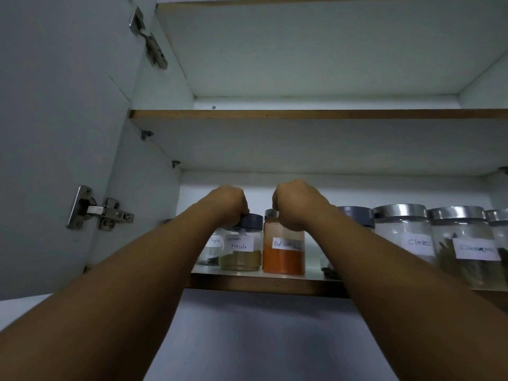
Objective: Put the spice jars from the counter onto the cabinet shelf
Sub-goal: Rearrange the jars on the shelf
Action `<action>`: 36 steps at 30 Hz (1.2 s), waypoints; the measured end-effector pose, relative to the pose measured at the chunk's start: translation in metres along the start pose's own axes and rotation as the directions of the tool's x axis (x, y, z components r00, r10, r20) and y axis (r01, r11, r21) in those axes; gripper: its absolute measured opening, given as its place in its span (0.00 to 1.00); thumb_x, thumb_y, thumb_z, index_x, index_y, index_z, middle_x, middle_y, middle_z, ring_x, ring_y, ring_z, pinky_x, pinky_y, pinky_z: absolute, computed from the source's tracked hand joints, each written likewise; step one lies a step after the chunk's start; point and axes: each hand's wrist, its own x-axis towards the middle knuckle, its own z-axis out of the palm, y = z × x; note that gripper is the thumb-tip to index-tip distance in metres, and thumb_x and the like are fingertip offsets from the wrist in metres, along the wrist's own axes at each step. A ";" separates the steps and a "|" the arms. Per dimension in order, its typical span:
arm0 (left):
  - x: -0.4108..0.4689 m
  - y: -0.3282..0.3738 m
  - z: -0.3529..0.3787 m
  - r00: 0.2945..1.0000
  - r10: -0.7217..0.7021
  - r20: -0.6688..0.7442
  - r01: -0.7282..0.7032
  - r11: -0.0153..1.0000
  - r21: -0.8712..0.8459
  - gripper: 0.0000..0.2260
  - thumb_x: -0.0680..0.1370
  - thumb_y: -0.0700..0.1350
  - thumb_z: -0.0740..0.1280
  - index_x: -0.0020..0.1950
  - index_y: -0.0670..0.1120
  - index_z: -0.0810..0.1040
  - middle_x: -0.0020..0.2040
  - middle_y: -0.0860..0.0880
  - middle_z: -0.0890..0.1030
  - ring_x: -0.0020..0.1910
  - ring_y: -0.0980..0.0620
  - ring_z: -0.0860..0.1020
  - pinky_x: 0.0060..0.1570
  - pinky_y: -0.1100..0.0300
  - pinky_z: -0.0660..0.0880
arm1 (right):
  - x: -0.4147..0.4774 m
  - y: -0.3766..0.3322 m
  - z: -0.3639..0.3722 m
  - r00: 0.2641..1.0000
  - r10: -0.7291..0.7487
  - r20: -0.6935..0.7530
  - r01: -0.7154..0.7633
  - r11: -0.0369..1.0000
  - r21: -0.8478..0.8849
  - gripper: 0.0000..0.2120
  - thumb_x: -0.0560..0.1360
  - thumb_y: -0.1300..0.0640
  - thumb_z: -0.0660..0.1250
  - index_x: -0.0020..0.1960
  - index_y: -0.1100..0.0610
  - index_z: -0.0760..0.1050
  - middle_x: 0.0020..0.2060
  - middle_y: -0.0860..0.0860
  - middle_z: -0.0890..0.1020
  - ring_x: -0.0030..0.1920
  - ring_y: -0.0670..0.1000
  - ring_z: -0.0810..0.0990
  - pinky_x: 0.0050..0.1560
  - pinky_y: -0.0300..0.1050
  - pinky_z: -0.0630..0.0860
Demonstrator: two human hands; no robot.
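Left hand [226, 202] grips the dark lid of the garam masala jar [241, 254]; right hand [298, 204] clasps the top of the red chilli jar [283, 254] just beside it. Both jars stand upright near the front of the cabinet shelf [261, 284], with the cloves jar [404, 237] farther right

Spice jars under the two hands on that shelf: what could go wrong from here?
1. The garam masala jar and the red chilli jar stand close to the front edge of the shelf; a nudge could tip them off.
2. The left hand and right hand seem to grip them by the lids only, so a loose lid might let a jar slip.
3. The right forearm crosses in front of a half-hidden jar; pulling back could knock it.
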 end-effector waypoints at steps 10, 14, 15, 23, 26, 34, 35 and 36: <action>0.034 -0.012 0.032 0.994 0.053 0.101 -0.064 0.992 0.110 0.15 0.79 0.39 0.59 0.65 0.46 0.75 0.61 0.46 0.78 0.58 0.46 0.75 0.56 0.59 0.71 | 0.048 0.000 0.045 0.999 0.036 0.033 -0.030 0.984 -0.178 0.17 0.75 0.57 0.66 0.32 0.57 0.63 0.31 0.52 0.68 0.30 0.49 0.67 0.27 0.40 0.63; 0.049 -0.014 0.042 0.992 0.004 0.125 -0.010 0.999 0.049 0.14 0.80 0.42 0.60 0.64 0.44 0.76 0.60 0.44 0.78 0.56 0.45 0.76 0.54 0.59 0.72 | 0.062 0.003 0.065 0.997 0.057 0.046 -0.046 0.979 -0.201 0.16 0.75 0.57 0.66 0.33 0.58 0.64 0.31 0.52 0.68 0.33 0.50 0.71 0.32 0.41 0.68; 0.052 -0.014 0.046 0.990 -0.009 0.138 0.003 0.999 0.047 0.14 0.79 0.42 0.60 0.64 0.43 0.76 0.59 0.44 0.78 0.55 0.45 0.76 0.55 0.57 0.72 | 0.065 0.003 0.070 0.997 0.063 0.048 -0.052 0.977 -0.207 0.16 0.76 0.57 0.66 0.33 0.58 0.64 0.31 0.52 0.69 0.33 0.50 0.71 0.33 0.41 0.69; 0.069 -0.018 0.066 0.985 -0.041 0.168 0.032 0.998 0.058 0.14 0.79 0.43 0.59 0.63 0.43 0.76 0.59 0.44 0.78 0.51 0.46 0.75 0.55 0.55 0.73 | 0.074 0.004 0.076 0.977 0.068 0.203 -0.015 0.968 -0.251 0.12 0.74 0.58 0.67 0.35 0.59 0.67 0.32 0.52 0.69 0.34 0.50 0.70 0.44 0.43 0.70; 0.073 -0.017 0.069 0.987 -0.067 0.146 0.067 0.998 0.003 0.13 0.80 0.43 0.59 0.60 0.41 0.77 0.54 0.43 0.79 0.47 0.48 0.73 0.53 0.55 0.72 | 0.075 0.006 0.081 0.953 0.045 0.300 0.033 0.967 -0.251 0.06 0.74 0.60 0.66 0.43 0.58 0.70 0.32 0.51 0.68 0.42 0.52 0.72 0.47 0.45 0.71; 0.068 -0.016 0.072 0.987 -0.047 0.151 0.051 0.999 -0.019 0.13 0.81 0.41 0.57 0.62 0.40 0.75 0.58 0.42 0.78 0.50 0.46 0.74 0.56 0.55 0.72 | 0.079 0.011 0.091 0.953 0.009 0.302 0.060 0.974 -0.219 0.08 0.75 0.61 0.65 0.53 0.59 0.75 0.34 0.51 0.70 0.45 0.53 0.74 0.52 0.46 0.73; 0.067 -0.015 0.071 0.986 -0.042 0.159 0.044 0.999 -0.012 0.13 0.80 0.41 0.57 0.62 0.40 0.75 0.59 0.41 0.78 0.50 0.46 0.74 0.56 0.55 0.72 | 0.078 0.011 0.090 0.955 0.010 0.298 0.058 0.974 -0.219 0.07 0.75 0.61 0.65 0.53 0.59 0.75 0.33 0.50 0.70 0.45 0.53 0.74 0.51 0.46 0.73; 0.066 -0.015 0.072 0.985 -0.033 0.170 0.034 0.999 -0.002 0.13 0.80 0.40 0.57 0.63 0.39 0.75 0.59 0.41 0.78 0.50 0.47 0.74 0.55 0.56 0.71 | 0.078 0.011 0.090 0.955 0.013 0.297 0.054 0.975 -0.215 0.08 0.75 0.61 0.65 0.53 0.59 0.75 0.33 0.51 0.70 0.44 0.53 0.74 0.51 0.46 0.73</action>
